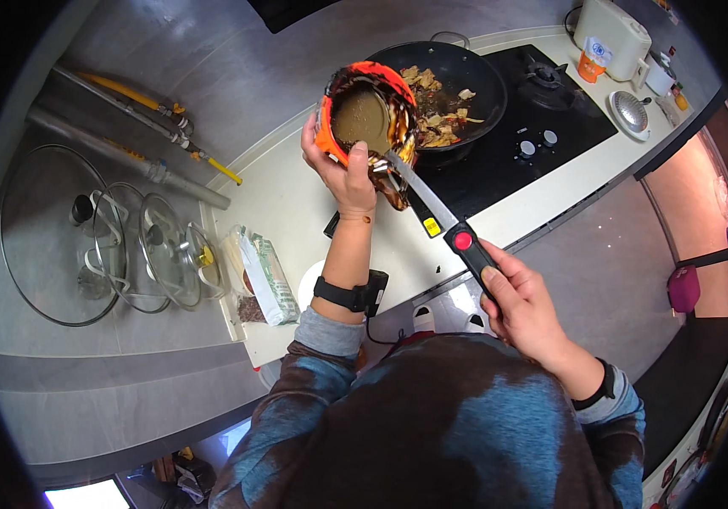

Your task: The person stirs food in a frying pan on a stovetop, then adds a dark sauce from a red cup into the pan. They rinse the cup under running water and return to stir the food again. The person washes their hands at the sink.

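My left hand (346, 184) grips an orange-rimmed container (402, 79), tilted with its mouth towards me, beside the wok's left rim. A brown, smooth-looking surface shows inside, with shiny dark brown film or residue along its wall. My right hand (519, 302) holds the black handle, with its red button, of a long metal utensil (427, 194). The utensil's far end is at the container's lower edge; its tip is hard to make out. Behind the container, a dark wok (488, 76) stands on the black gas hob (497, 172) and holds browned food pieces (440, 130) in a little liquid.
Glass lids (58, 254) hang on the left wall near pipes (128, 153). Food packages (265, 273) lie on the white counter (268, 184). Right of the hob are an orange-and-white pouch (593, 60), a cream appliance (612, 38) and a perforated metal utensil (629, 113).
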The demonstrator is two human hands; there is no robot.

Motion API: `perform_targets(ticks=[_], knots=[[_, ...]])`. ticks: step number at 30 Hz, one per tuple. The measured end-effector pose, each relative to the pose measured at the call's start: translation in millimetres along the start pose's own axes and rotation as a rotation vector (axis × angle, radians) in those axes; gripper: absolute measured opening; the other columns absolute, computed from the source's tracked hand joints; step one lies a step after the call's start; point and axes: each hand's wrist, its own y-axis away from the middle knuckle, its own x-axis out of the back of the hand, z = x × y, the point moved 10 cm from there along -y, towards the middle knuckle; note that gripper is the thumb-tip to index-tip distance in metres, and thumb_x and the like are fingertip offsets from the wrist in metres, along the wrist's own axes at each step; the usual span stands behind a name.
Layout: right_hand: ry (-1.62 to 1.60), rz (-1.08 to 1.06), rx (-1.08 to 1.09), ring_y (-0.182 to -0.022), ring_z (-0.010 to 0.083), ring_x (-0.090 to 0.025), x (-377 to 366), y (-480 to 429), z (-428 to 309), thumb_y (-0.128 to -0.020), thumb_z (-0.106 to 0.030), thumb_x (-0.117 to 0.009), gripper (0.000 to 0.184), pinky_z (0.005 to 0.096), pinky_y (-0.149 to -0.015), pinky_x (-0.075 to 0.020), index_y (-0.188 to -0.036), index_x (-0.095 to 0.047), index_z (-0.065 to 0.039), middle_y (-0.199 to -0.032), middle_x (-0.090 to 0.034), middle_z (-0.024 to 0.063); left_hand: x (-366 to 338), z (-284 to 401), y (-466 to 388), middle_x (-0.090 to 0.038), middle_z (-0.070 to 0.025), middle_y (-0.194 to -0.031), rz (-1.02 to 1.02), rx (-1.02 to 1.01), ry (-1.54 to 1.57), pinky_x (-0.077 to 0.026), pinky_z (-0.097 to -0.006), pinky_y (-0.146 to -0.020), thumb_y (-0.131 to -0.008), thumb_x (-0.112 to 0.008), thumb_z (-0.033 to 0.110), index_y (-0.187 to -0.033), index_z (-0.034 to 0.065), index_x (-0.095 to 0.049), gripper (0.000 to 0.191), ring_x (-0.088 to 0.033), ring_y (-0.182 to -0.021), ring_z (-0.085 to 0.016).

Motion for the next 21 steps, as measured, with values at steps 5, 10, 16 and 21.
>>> perform_targets(ticks=[5, 10, 16, 21], knots=[[0.526, 0.15, 0.44, -0.045, 0.0127, -0.05, 6, -4, -29, -0.1, -0.012, -0.051, 0.046, 0.0269, -0.047, -0.0405, -0.145, -0.043, -0.005, -0.061, -0.054, 0.0055, -13, 8, -11, -0.041, -0.0149, -0.138, 0.001, 0.018, 0.199, -0.032, -0.0381, -0.112, -0.079, -0.056, 0.014, -0.143, 0.0035, -0.025, 0.072, -0.043, -0.127, -0.025], [0.817, 0.223, 0.603, -0.049, 0.0303, -0.06, 14, -7, -49, -0.095, -0.009, -0.056, 0.048, 0.0323, -0.052, -0.046, -0.142, -0.047, -0.004, -0.063, -0.058, 0.021, -18, 11, -25, -0.042, -0.0144, -0.137, -0.007, 0.052, 0.285, -0.032, -0.0382, -0.112, -0.079, -0.055, 0.014, -0.142, 0.0034, -0.026, 0.07, -0.044, -0.126, -0.025], [0.892, 0.163, 0.662, -0.049, 0.0285, -0.06, 21, -20, -65, -0.093, -0.009, -0.058, 0.05, 0.0316, -0.052, -0.0466, -0.142, -0.046, -0.003, -0.06, -0.057, 0.0177, -21, -3, -37, -0.045, -0.0112, -0.136, -0.032, 0.158, 0.341, -0.034, -0.0359, -0.11, -0.09, -0.06, 0.023, -0.14, 0.0061, -0.032, 0.06, -0.046, -0.125, -0.022], [1.011, 0.146, 0.716, -0.053, 0.0327, -0.062, 32, -27, -69, -0.091, -0.006, -0.059, 0.056, 0.035, -0.055, -0.0487, -0.144, -0.044, -0.005, -0.065, -0.061, 0.0183, -24, -18, -40, -0.049, -0.0097, -0.133, -0.049, 0.271, 0.333, -0.037, -0.0354, -0.108, -0.094, -0.059, 0.032, -0.137, 0.0069, -0.038, 0.054, -0.049, -0.123, -0.021]])
